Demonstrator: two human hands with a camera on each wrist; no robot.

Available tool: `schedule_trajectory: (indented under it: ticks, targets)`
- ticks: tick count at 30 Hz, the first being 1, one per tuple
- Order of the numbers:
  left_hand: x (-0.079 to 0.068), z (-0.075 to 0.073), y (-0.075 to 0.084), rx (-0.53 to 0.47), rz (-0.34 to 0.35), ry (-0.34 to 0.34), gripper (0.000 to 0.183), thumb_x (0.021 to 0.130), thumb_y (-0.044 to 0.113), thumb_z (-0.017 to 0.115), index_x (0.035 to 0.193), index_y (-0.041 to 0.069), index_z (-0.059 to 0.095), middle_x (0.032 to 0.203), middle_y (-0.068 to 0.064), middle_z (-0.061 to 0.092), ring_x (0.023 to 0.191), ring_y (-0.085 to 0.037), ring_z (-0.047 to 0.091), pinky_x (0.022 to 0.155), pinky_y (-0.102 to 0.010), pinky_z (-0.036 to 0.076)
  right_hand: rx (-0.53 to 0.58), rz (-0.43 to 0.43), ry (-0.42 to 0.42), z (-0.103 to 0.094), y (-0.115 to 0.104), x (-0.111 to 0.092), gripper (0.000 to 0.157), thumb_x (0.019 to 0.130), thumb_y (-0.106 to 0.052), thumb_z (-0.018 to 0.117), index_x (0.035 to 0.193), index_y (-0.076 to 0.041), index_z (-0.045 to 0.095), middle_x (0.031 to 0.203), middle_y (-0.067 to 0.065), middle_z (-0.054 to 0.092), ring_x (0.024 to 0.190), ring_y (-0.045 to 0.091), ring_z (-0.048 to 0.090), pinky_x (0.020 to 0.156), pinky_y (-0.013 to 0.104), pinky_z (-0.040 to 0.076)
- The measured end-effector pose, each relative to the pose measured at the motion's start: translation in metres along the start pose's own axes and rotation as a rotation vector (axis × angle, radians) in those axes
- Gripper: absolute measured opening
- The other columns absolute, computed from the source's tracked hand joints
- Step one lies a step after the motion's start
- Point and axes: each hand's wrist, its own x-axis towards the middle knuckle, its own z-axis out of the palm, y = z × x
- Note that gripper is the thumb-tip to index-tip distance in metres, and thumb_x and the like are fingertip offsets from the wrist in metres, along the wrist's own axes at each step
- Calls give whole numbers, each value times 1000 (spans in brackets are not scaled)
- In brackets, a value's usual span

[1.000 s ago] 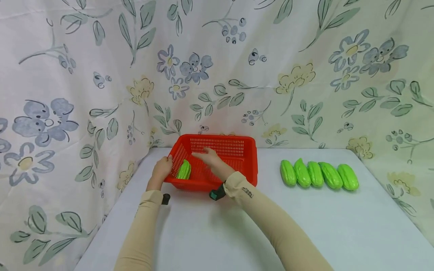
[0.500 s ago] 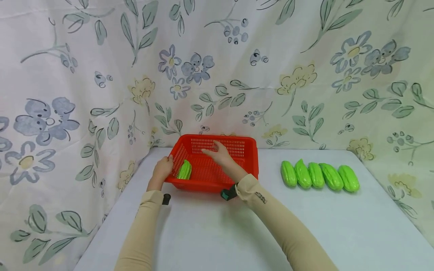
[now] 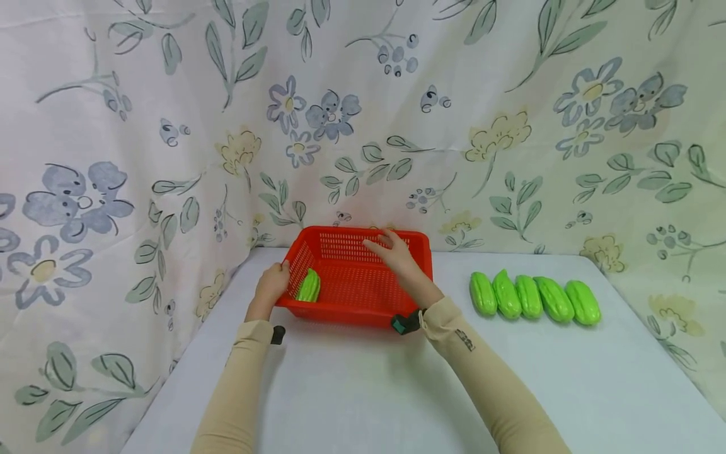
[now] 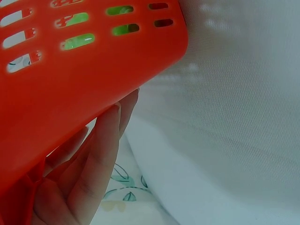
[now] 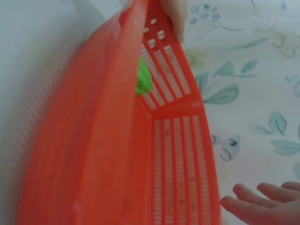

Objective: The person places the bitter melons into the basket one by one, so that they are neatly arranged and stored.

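Note:
My left hand grips the left rim of a red plastic basket. In the left wrist view, the fingers lie against the basket's outer wall. Inside, by the left wall, lies one bright green, ribbed, gourd-like vegetable, partly visible through the slots. Over the basket's right half, my right hand is held with its fingers spread and nothing in it. The right wrist view also shows this hand beyond the basket's slotted far wall.
To the right of the basket, several more green ribbed vegetables lie side by side in a row on the white table. A flower-printed curtain hangs behind the table and along its left side.
The right hand has moved to the right and slightly back over the basket, away from the green vegetable inside. My left hand stays on the rim.

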Motion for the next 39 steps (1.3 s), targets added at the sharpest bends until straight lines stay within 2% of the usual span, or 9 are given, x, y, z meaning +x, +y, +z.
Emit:
schedule_trajectory:
  ticks: [10, 14, 19, 26, 34, 39]
  targets:
    - [0, 0, 2, 34, 40, 38, 59, 107, 33, 19, 137, -13, 43, 136, -34, 49, 124, -49, 50, 103, -57, 40, 17, -55, 19, -38, 5, -5, 81, 95, -42, 62, 157, -17, 17, 161, 7, 27, 149, 29, 24, 118, 50, 26]
    - [-1, 0, 2, 29, 26, 33, 59, 107, 34, 19, 137, -12, 42, 137, -34, 49, 123, -49, 50, 103, -56, 40, 32, -58, 50, -53, 10, -5, 80, 97, -38, 59, 158, -14, 13, 162, 10, 24, 149, 30, 26, 118, 50, 27]
    - [-2, -1, 1, 27, 12, 25, 59, 107, 34, 20, 138, -12, 41, 136, -34, 50, 120, -47, 53, 100, -55, 41, 48, -54, 78, -72, 12, -12, 80, 97, -39, 57, 158, -15, 11, 163, 9, 22, 148, 29, 28, 117, 49, 29]
    - [-2, -1, 1, 17, -1, 16, 59, 107, 34, 20, 139, -11, 41, 137, -33, 49, 119, -44, 53, 100, -55, 41, 48, -84, 138, -99, 31, -12, 79, 99, -36, 55, 158, -12, 9, 163, 12, 20, 149, 31, 26, 118, 52, 27]
    - [-1, 0, 0, 15, 1, 25, 59, 107, 34, 20, 138, -11, 42, 135, -33, 51, 117, -44, 55, 99, -55, 42, 89, -38, 158, -127, 41, -20, 80, 100, -39, 52, 158, -14, 3, 164, 11, 14, 148, 31, 26, 119, 49, 24]
    - [0, 0, -1, 14, 9, 28, 59, 107, 33, 20, 137, -12, 42, 134, -33, 51, 116, -44, 55, 98, -55, 42, 119, -20, 175, -145, 50, -28, 81, 101, -39, 50, 158, -13, -3, 165, 11, 9, 150, 30, 21, 120, 48, 22]
